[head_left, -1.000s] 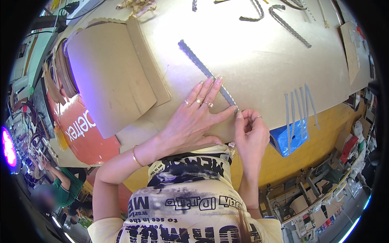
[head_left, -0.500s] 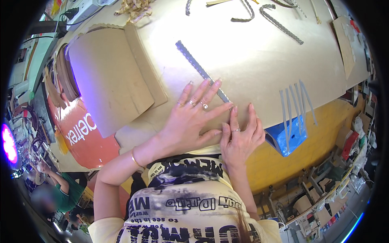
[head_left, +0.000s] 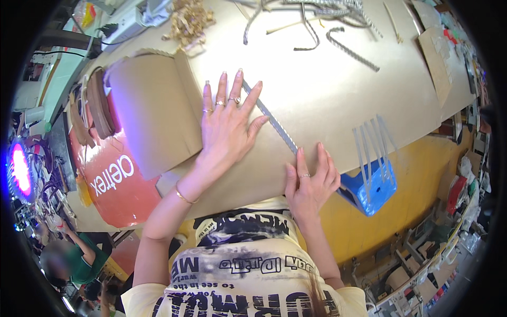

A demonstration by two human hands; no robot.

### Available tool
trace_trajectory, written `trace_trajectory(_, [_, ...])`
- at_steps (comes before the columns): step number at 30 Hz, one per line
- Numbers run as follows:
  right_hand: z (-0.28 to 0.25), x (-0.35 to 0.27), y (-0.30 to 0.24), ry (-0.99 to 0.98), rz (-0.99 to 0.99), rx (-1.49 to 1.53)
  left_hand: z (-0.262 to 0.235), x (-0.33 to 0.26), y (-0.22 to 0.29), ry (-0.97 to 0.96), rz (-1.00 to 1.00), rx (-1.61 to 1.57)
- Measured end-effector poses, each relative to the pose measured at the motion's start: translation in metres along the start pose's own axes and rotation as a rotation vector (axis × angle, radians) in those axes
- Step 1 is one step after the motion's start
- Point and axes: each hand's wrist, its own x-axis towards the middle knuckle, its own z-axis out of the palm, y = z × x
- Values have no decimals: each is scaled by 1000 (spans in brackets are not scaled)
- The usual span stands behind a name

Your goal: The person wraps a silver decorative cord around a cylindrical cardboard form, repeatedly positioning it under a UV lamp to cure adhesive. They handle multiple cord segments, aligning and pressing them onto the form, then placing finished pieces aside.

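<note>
A narrow grey braided strip lies slantwise on the tan table covering, its near end toward my right hand. Across its far part, my left hand rests flat with fingers spread, hiding some of that end. My right hand touches the near end with the index fingertip; its thumb and other fingers are apart. Beyond my hands lie more braided cords, one of them bent like a hook.
Thin grey strips hang over the table's right edge above a blue stool. To the left stand a curved brown sheet and a red panel. Curled scraps lie at the back. Another person is at lower left.
My left hand has slid away up the strip, from near its close end to its far part, fingers still spread. My right hand stays at the near end.
</note>
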Motion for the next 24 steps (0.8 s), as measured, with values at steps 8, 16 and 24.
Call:
trace_trajectory(8, [-3,61,-18,73,-81,342,-15,-27,12,122,-37,-269])
trace_trajectory(16, [8,140,13,84,-307,288,4,-73,25,103,71,-436])
trace_trajectory(24, [-9,267,69,91,-84,314,6,-63,26,85,79,-452])
